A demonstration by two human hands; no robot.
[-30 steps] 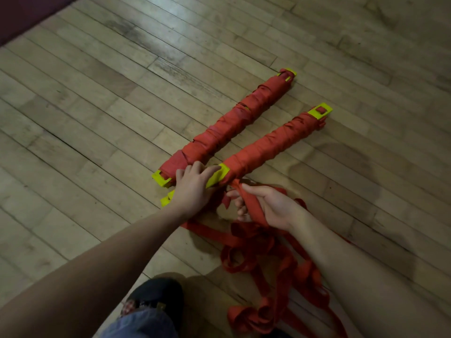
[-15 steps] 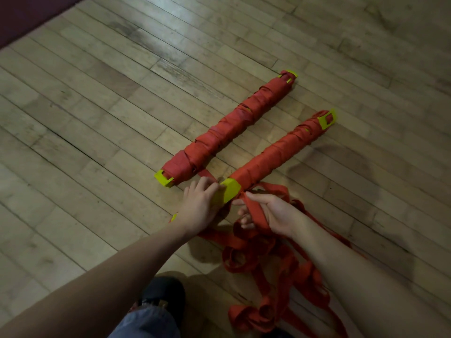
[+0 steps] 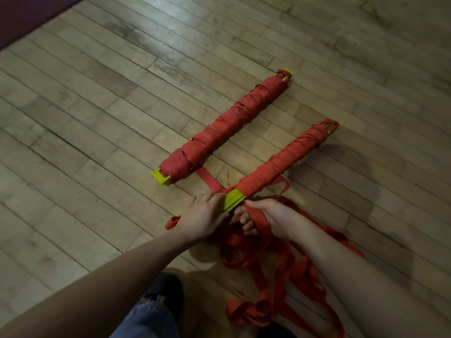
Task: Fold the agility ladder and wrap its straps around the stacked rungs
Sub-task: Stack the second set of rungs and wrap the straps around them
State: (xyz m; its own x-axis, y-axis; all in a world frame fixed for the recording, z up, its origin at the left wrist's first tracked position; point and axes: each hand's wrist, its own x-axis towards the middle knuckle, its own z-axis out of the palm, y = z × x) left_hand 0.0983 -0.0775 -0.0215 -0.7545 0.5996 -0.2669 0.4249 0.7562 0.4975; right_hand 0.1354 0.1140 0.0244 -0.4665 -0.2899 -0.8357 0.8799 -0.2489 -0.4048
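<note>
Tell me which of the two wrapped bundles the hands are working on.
The nearer right-hand bundle: the left hand grips its yellow end; the other bundle lies untouched.

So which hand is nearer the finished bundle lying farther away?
Left. The left hand sits just below the finished bundle's yellow near end; the right hand is farther right, gripping the loose strap.

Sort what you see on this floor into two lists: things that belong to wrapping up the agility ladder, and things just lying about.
Part of the job:
near rung bundle
loose red strap
left hand, on the bundle's yellow end
right hand, holding the strap

Just there:
far wrapped bundle
wooden floor
dark shoe
</note>
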